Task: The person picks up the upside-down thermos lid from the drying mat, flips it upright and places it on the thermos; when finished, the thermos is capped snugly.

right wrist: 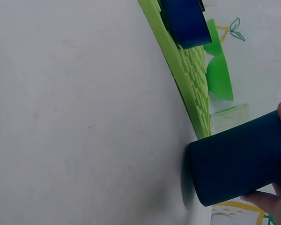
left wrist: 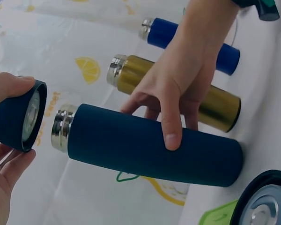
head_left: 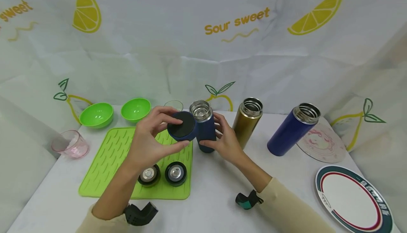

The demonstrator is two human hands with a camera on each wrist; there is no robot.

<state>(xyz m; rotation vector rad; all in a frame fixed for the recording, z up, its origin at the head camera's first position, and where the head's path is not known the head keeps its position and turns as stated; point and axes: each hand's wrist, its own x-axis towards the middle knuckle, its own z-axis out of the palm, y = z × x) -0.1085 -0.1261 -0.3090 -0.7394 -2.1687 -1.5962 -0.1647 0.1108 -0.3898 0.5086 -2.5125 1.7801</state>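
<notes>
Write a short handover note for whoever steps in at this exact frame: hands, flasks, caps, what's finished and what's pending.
Left hand: fingers pinch the dark blue cap, held beside the flask mouth, not on it.
Right hand: grips the dark blue flask, standing upright on the table.
Gold flask and blue flask: open, uncapped, to the right.
Two more caps lie on the green mat.
Done: no flask is capped.
Left: probably seat this cap, then the other two.
</notes>
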